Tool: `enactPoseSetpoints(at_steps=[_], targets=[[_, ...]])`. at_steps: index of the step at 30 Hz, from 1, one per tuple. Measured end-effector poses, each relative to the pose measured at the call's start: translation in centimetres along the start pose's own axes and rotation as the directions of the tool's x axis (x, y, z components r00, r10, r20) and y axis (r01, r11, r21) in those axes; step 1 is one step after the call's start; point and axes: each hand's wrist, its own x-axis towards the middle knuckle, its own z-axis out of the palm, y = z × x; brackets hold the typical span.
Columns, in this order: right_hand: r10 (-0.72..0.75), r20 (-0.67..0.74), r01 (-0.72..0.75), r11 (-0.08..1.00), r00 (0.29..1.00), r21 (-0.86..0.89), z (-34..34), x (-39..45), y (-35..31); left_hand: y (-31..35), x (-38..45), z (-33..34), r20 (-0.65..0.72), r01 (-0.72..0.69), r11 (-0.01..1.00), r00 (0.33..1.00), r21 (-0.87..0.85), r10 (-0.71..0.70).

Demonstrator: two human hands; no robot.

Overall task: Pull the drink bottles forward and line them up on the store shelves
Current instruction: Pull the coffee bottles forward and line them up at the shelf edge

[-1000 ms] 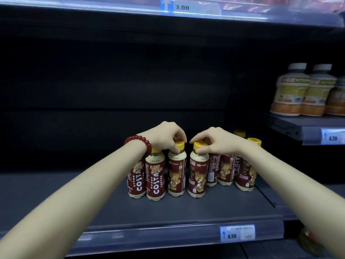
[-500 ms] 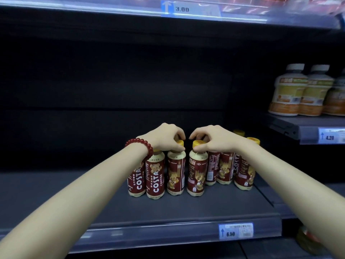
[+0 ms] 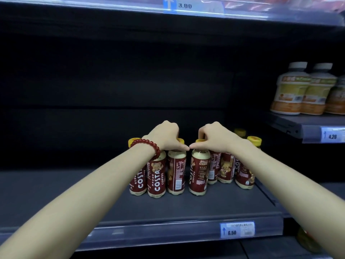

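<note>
Several maroon Costa coffee bottles with yellow caps stand clustered mid-depth on a dark grey shelf (image 3: 186, 208). My left hand (image 3: 166, 136), with a red bead bracelet on its wrist, is closed over the cap of one bottle (image 3: 176, 174). My right hand (image 3: 214, 137) is closed over the cap of the neighbouring bottle (image 3: 198, 174). The two thumbs nearly touch between the caps. More bottles stand to the left (image 3: 156, 176) and behind to the right (image 3: 244, 174), partly hidden by my arms.
The shelf's front edge carries a 6.50 price tag (image 3: 237, 229). A higher shelf at the right (image 3: 306, 128) holds pale bottles with white caps (image 3: 291, 90). Another shelf edge with a 3.00 tag (image 3: 192, 5) runs overhead. The shelf's back is dark.
Both hands have stayed on the two bottle caps, and the labels of the two held bottles now face differently, so they have turned. The gap between these two bottles has widened slightly.
</note>
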Motion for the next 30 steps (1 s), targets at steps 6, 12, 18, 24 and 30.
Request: enactPoseSetpoints(at_steps=[6,12,18,24,30], targets=[[-0.106,0.173,0.079,0.984,0.979,0.157,-1.6,-0.4,0.9,-0.7,-0.5,-1.7,0.211,-0.077,0.976,0.97,-0.204,0.12],[-0.137,0.173,0.098,0.971,0.975,0.217,-1.6,-0.7,1.5,-0.7,-0.4,-1.9,0.216,-0.122,0.975,0.963,-0.185,0.162],[-0.003,0.03,0.0,0.994,1.0,0.111,-0.4,-0.1,1.2,-0.4,0.0,-0.9,0.096,-0.07,0.992,0.992,-0.102,0.08],[-0.053,0.006,0.051,0.984,0.999,0.171,-0.1,0.3,0.6,-0.4,-0.2,-1.9,0.122,-0.108,0.991,0.986,-0.079,0.117],[-0.091,-0.017,0.092,0.972,0.996,0.218,0.4,0.3,0.0,-0.3,-0.3,-1.7,0.101,-0.112,0.99,0.987,-0.088,0.121]])
